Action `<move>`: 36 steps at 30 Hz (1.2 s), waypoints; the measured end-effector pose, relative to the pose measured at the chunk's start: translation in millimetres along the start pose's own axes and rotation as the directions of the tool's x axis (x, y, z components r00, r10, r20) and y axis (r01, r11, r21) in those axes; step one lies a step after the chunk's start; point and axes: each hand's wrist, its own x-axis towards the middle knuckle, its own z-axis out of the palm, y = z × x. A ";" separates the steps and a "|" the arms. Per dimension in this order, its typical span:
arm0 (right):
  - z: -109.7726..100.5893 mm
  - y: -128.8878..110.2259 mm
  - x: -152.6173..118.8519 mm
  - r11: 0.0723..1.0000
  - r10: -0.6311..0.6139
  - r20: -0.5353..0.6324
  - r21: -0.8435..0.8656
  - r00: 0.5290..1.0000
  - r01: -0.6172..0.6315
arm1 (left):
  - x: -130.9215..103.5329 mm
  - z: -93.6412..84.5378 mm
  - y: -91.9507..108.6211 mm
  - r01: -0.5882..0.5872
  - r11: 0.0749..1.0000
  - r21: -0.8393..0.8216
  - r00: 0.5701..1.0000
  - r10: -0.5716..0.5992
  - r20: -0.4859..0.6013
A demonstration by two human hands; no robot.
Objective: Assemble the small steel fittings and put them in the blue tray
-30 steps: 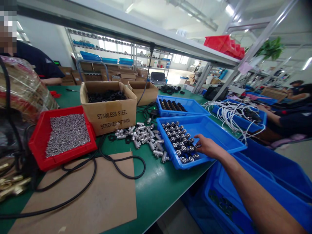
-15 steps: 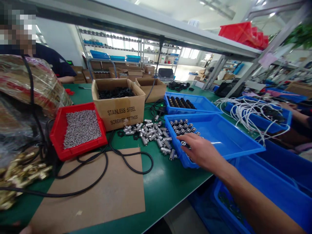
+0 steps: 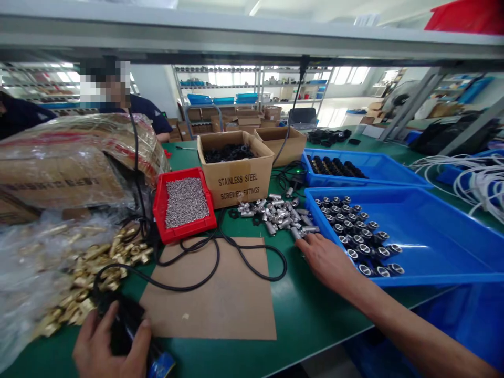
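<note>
My left hand [image 3: 112, 338] is wrapped round a dark corded tool [image 3: 128, 323] with a blue end, at the lower left. At the near edge of a pile of silver metal fittings [image 3: 281, 212], my right hand [image 3: 325, 260] has its fingers closed at one fitting [image 3: 295, 233]; the fingertips are partly hidden. Right beside that hand is a blue tray [image 3: 441, 231], holding rows of black pieces with silver tops [image 3: 359, 240] along its left side. A flat cardboard sheet [image 3: 220, 299] lies between my hands.
A red bin [image 3: 159, 210] of small metal parts stands beside a cardboard box [image 3: 240, 184]. Brass fittings [image 3: 84, 273] and plastic wrap lie left. A black cable [image 3: 220, 247] loops over the cardboard. Behind is a second blue tray [image 3: 397, 170]. A person [image 3: 147, 113] is across the table.
My right hand has left the tray's black pieces and moved to the silver fittings. The view has turned left, and my left hand with the dark tool has come into clear view.
</note>
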 end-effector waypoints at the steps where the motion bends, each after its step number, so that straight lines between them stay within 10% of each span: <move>1: -3.8 -0.9 0.1 0.998 0.017 -0.014 0.065 1.000 -0.016 | 1.3 -0.9 5.3 0.002 0.998 0.065 0.999 0.000 -0.037; 6: -24.9 -45.4 6.1 0.717 -0.124 0.017 0.693 0.992 0.077 | 33.4 11.1 63.3 -0.196 0.978 0.075 0.975 0.186 0.125; 9: -21.3 -94.0 15.9 0.473 -0.364 0.005 0.862 0.931 0.180 | 65.1 49.6 109.7 -0.608 0.791 0.064 0.750 0.546 0.374; 11: -11.6 -120.4 23.1 0.422 -0.445 -0.043 0.871 0.894 0.252 | 84.8 87.2 136.0 -0.788 0.607 0.102 0.558 0.635 0.534; 13: -0.5 -135.5 28.6 0.406 -0.474 -0.099 0.857 0.875 0.316 | 100.8 127.4 153.6 -0.860 0.488 0.151 0.462 0.618 0.636; 19: 18.1 -131.9 30.8 0.366 -0.438 -0.261 0.822 0.860 0.436 | 122.3 200.0 161.9 -0.877 0.442 0.188 0.429 0.543 0.721; 36: 22.2 -132.5 33.8 0.338 -0.509 -0.310 0.786 0.803 0.518 | 126.8 185.0 145.9 -0.826 0.537 0.173 0.409 0.358 0.840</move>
